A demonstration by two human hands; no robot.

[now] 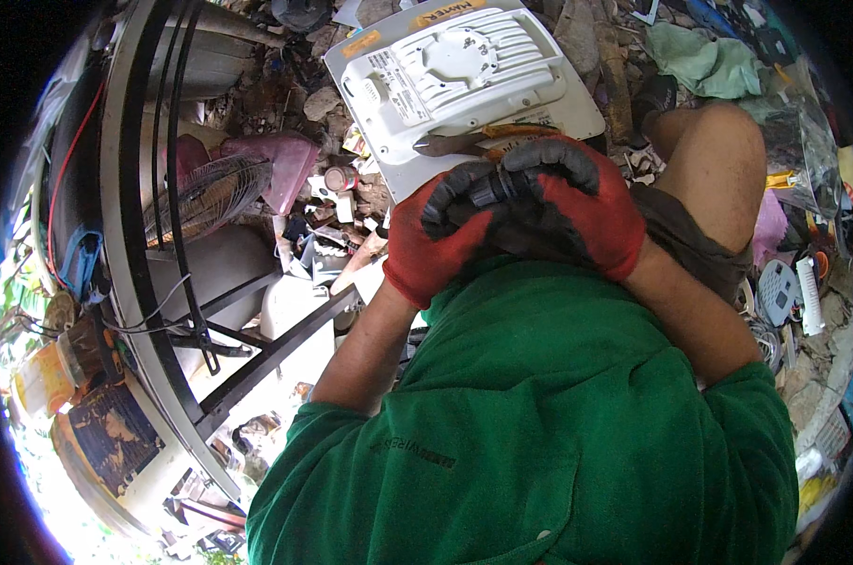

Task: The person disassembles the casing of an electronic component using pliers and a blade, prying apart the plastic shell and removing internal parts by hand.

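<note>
My left hand and my right hand, both in red work gloves with dark grey palms and fingers, meet in front of my body. Their fingers curl around a black ribbed cylindrical part, held from both sides. Most of it is hidden by the gloves, so its exact kind cannot be made out. Just beyond the hands lies a white finned housing on a flat light-grey panel. A pair of pliers with orange handles rests along the panel's near side, partly behind my right glove.
A black metal frame stands at the left, beside a wire fan guard and a pink plastic piece. Scrap and rubble cover the ground. A pale green cloth lies at the far right, beyond my bare knee.
</note>
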